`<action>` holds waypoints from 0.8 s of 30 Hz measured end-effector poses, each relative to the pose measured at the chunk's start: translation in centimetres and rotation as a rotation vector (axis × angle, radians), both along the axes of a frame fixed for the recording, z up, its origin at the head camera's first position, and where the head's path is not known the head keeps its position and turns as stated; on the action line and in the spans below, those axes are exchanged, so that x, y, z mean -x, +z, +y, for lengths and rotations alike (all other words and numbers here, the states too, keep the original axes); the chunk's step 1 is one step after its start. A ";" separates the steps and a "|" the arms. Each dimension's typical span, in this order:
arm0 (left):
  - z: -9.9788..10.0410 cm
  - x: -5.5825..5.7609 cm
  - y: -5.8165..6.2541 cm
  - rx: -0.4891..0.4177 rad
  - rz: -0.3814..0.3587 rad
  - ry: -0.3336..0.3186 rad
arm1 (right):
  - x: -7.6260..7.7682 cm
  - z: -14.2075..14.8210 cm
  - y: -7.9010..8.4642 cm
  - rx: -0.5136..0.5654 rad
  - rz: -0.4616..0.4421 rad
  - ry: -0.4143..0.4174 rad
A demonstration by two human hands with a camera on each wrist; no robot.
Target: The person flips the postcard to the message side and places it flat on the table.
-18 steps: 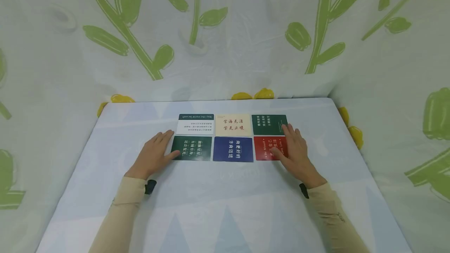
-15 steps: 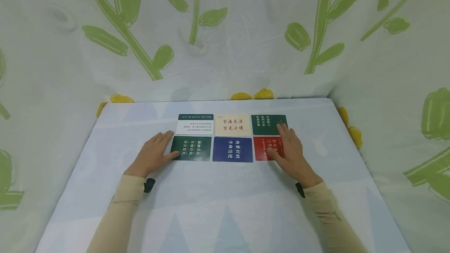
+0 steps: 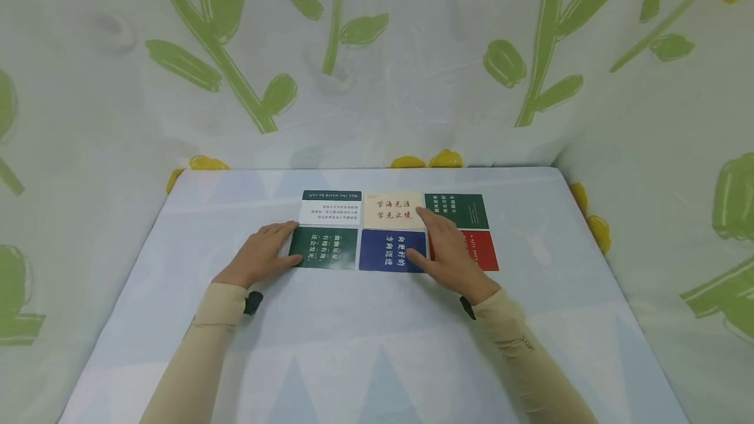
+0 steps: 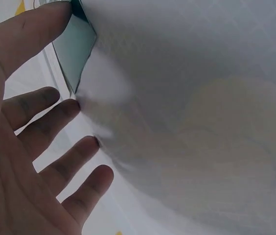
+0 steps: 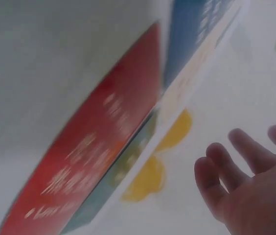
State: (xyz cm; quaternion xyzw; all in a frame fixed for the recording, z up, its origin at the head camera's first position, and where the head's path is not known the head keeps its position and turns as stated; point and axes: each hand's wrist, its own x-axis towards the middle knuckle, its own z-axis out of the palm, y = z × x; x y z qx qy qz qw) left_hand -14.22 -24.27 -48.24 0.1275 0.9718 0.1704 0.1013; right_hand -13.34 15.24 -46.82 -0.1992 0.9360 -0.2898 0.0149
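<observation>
Flat cards lie in two rows of three in the head view. The back row has a white card with a green band (image 3: pixel 330 213), a cream card (image 3: pixel 393 199) and a dark green card (image 3: pixel 468 211). In front lie another green card (image 3: pixel 324 248), a blue card (image 3: pixel 383 250) and a red card (image 3: pixel 484 251). My left hand (image 3: pixel 253 257) is at the front green card's left side, fingers extended and thumb at its corner. Stretched over the red card, my right hand (image 3: pixel 450 254) partly covers it, its thumb over the blue card; the right wrist view is blurred.
The cards lie on a table (image 3: pixel 365 326) covered with a pale blue and white cloth. Behind and beside it hangs a white curtain (image 3: pixel 400 110) printed with green leaves and yellow flowers. Beige sleeves (image 3: pixel 194 352) cover both arms.
My right hand has moved left, from the right edge of the cards to over the red card and the blue card's edge. The left hand stays at the left side.
</observation>
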 end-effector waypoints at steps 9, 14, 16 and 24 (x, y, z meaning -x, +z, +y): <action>0.5 -0.1 0.5 0.055 0.009 0.006 | 0.9 -5.7 -0.1 -0.068 -0.078 0.116; 1.1 -0.4 0.6 0.080 0.028 0.012 | 1.9 -7.9 -0.2 -0.134 -0.116 0.159; 1.3 -0.5 0.7 0.091 0.036 0.005 | 2.4 -8.6 -0.4 -0.158 -0.108 0.173; 1.6 -0.9 0.9 0.121 0.055 -0.001 | 3.0 -11.3 -0.8 -0.295 -0.105 0.225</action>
